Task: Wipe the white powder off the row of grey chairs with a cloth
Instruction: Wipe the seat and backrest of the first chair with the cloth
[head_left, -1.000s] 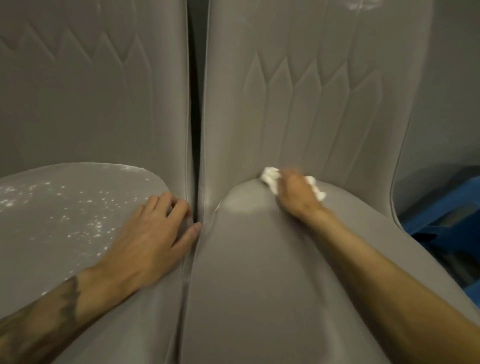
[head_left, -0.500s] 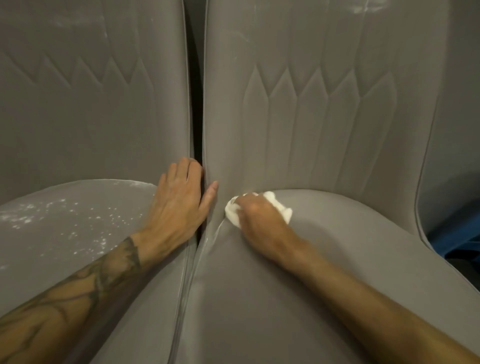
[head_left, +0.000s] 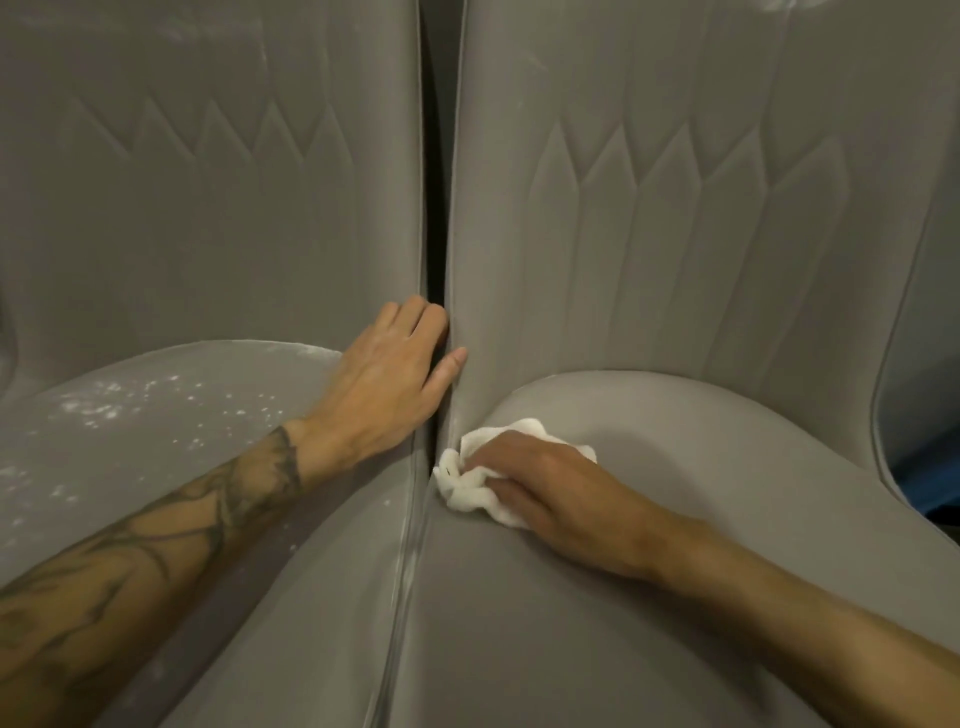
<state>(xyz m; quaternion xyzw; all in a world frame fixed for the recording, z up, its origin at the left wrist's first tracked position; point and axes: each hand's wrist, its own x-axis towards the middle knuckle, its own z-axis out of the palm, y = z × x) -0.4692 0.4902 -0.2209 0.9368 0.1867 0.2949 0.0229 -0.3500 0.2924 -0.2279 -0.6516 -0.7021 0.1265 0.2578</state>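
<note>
The white cloth (head_left: 470, 486) sits bunched at the inner back corner of the right chair (head_left: 675, 467) seat, touching the seam beside the gap (head_left: 434, 208) between the two chairs. Your right grip (head_left: 550, 488) holds it, fingers curled over the bundle and pressing it onto the seat. That seat looks grey and mostly clean around the cloth. White powder (head_left: 109, 405) speckles the left chair (head_left: 182, 493) seat, thickest towards its far left. Your left grip (head_left: 387, 384) rests at the back of that seat, its fingers bent into the gap with tips hidden and its thumb straight against the right chair's back edge; you cannot tell whether it clasps anything. Something blue (head_left: 930, 483) shows at the far right.
</note>
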